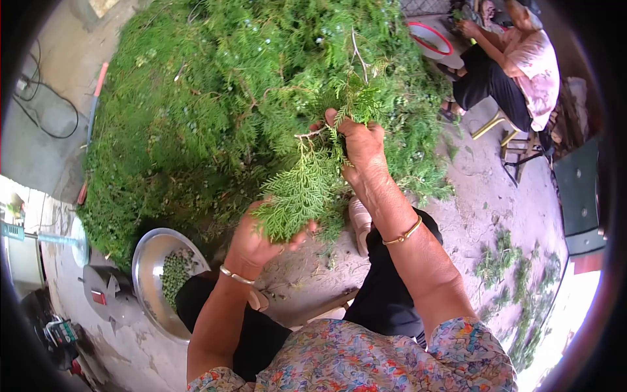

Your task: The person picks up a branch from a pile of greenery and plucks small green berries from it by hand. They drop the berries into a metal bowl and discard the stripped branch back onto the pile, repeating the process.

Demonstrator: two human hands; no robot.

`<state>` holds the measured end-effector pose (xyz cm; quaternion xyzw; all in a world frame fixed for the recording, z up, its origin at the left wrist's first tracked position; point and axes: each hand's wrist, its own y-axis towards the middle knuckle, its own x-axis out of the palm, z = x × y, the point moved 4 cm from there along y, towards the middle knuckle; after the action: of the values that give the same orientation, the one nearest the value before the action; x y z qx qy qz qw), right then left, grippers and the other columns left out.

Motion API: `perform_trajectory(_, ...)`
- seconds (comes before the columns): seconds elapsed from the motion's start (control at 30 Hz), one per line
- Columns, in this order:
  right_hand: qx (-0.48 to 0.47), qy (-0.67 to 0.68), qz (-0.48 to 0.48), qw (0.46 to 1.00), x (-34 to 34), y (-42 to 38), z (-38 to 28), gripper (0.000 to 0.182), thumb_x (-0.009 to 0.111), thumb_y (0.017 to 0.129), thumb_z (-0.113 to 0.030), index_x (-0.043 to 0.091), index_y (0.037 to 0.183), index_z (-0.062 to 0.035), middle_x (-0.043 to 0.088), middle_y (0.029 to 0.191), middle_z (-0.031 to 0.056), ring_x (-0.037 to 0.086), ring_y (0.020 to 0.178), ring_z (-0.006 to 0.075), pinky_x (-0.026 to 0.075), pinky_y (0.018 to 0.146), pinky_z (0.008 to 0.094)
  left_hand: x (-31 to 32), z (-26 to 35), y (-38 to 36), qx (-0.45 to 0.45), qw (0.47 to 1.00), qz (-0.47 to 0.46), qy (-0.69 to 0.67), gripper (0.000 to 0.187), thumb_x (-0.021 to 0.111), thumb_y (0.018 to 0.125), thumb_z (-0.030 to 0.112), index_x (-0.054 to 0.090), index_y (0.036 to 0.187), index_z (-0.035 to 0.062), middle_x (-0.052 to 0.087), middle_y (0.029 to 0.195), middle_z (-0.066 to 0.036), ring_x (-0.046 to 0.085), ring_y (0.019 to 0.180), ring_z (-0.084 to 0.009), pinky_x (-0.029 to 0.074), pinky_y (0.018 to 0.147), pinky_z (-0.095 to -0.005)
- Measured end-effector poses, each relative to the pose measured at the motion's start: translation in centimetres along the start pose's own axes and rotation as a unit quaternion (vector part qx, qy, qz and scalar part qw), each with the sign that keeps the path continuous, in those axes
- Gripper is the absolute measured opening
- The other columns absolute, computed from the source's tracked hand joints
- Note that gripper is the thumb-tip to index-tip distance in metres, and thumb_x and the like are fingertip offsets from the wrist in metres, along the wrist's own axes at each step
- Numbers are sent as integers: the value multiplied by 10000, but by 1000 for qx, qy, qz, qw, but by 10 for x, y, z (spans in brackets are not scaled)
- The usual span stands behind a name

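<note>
A green sprig with flat, scaly leaves [297,189] hangs in front of me from a thin woody stem. My right hand [360,140] is closed around the stem at its upper end. Lower and to the left, my left hand [261,238] is under the leafy tip, palm up, with its fingers apart and partly hidden by the leaves. Behind both hands rises a large heap of cut green branches [189,98]. A metal bowl [147,271] beside my left knee holds small green berries [175,277].
A seated person [532,72] is at the upper right, near a red-rimmed basin [431,25]. Loose sprigs [499,261] lie on the floor at the right. A long-handled tool [95,108] leans at the heap's left edge, and a grey stool-like object [108,294] stands left of the bowl.
</note>
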<state>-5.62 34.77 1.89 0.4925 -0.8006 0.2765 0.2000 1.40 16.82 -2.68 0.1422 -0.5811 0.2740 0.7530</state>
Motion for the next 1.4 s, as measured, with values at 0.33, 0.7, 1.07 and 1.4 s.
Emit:
perform_trajectory(0.33,-497,-526,97,683,-90,-44,-124,473,637,695,4,492,1144,43,630,989,165,600,963,294,473,790,367,-46,29,-20,125,911,282,274,357,616,851,267,545,1013,-44,632,848,-185,602,662,-204,476,559,-299)
perform_trajectory(0.7,124,-821,556,26,-439,-346,-397,579,541,864,-334,376,1330,-32,563,1099,218,562,1005,355,454,809,503,-101,12,-27,62,880,388,266,252,654,821,217,576,898,-9,635,740,-150,602,594,-195,471,498,-297)
perform_trajectory(1.07,-281,-749,102,591,-172,-109,-163,367,700,748,-123,574,1074,-14,668,881,149,652,839,269,493,740,349,-175,-18,-37,1,776,513,366,188,653,790,131,552,702,-2,577,585,-116,549,430,-168,390,349,-269)
perform_trajectory(1.4,-238,-582,-151,763,7,-41,-34,334,652,782,-113,533,1018,92,649,797,220,670,673,297,532,577,358,-261,-11,33,-44,566,484,666,297,645,738,74,567,984,-72,620,902,-226,618,813,-338,505,687,-439)
